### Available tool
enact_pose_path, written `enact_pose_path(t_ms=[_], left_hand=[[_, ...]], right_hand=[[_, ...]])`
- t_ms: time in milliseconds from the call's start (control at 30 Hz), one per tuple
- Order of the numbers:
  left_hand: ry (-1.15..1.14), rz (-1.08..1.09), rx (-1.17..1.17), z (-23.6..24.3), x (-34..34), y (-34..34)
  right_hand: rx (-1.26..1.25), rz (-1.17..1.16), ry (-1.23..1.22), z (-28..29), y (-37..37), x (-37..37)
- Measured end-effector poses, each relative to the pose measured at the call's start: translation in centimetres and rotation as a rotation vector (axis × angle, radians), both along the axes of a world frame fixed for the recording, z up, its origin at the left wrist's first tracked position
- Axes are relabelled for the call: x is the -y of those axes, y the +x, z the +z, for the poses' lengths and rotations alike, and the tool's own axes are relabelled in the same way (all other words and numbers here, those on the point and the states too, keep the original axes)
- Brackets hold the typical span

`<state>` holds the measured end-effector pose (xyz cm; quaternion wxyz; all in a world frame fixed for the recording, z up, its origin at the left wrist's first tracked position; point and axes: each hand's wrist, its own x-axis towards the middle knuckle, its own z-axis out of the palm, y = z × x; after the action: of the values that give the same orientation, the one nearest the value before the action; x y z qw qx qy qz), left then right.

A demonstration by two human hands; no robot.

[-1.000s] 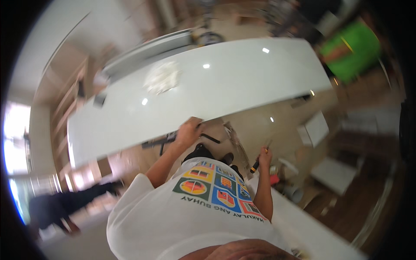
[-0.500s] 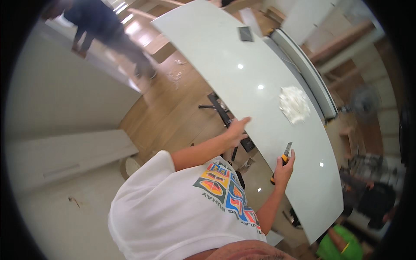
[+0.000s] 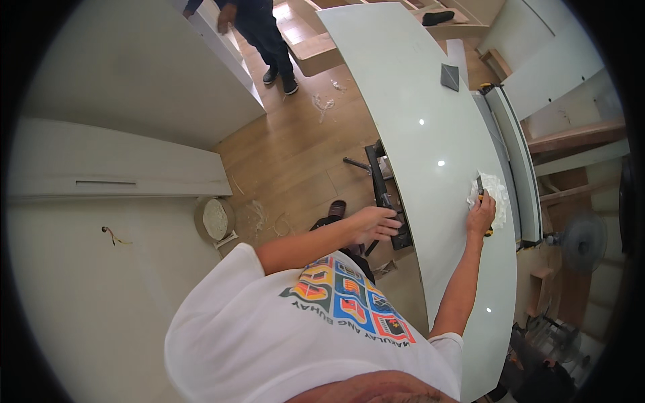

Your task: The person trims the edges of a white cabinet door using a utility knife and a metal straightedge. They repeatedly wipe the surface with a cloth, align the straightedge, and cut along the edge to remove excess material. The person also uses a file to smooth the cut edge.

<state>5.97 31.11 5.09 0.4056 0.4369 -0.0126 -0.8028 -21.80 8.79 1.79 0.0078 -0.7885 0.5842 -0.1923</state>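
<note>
My right hand (image 3: 482, 213) is closed round a cutter knife (image 3: 488, 232) with a yellow and black handle, its blade pointing away from me. The blade lies over a white, crumpled-looking heap (image 3: 497, 195) on a long glossy white panel (image 3: 437, 221); whether it touches the heap I cannot tell. My left hand (image 3: 376, 225) holds nothing, fingers apart, beside the panel's left edge and above a black metal stand (image 3: 380, 181). Towards the panel's far end lies a dark grey square piece (image 3: 449, 78).
Another person (image 3: 262, 33) stands at the far left beyond the panel. A round tub (image 3: 216, 220) sits on the wooden floor by a white cabinet (image 3: 121, 161). White scraps (image 3: 322, 106) litter the floor. A fan (image 3: 583, 243) stands at the right, past a white-edged board (image 3: 514, 154).
My right hand has carried the cutter knife forward to the white heap. The left hand has drawn back from the panel's surface to beside its edge. The view has shifted.
</note>
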Motion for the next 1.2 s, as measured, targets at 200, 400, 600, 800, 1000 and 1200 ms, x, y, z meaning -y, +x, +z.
enact_pose_path(t_ms=[200, 400, 600, 800, 1000, 1200], left_hand=[[0.134, 0.270, 0.368, -4.7, -8.8, 9.0], [0.378, 0.438, 0.673, -11.1, -16.8, 18.8], [0.328, 0.087, 1.250, -18.0, -22.0, 27.2], [0.401, -0.206, 1.195, -20.2, -22.3, 35.1], [0.462, -0.032, 1.119, -20.3, -20.7, 38.2], [0.555, 0.109, 1.052, -25.6, -23.8, 42.4]], right_hand=[[-0.004, -0.126, -0.010, -0.1, 1.0, 0.3], [-0.020, -0.253, -0.148, -2.3, 0.0, 0.8], [0.110, -0.499, -0.231, -0.6, 6.7, 0.6], [0.817, -0.161, 0.295, -2.3, 30.2, -1.7], [0.808, 0.260, 0.563, 0.1, 52.5, -3.2], [0.682, 0.680, 0.894, -0.2, 68.8, 0.5]])
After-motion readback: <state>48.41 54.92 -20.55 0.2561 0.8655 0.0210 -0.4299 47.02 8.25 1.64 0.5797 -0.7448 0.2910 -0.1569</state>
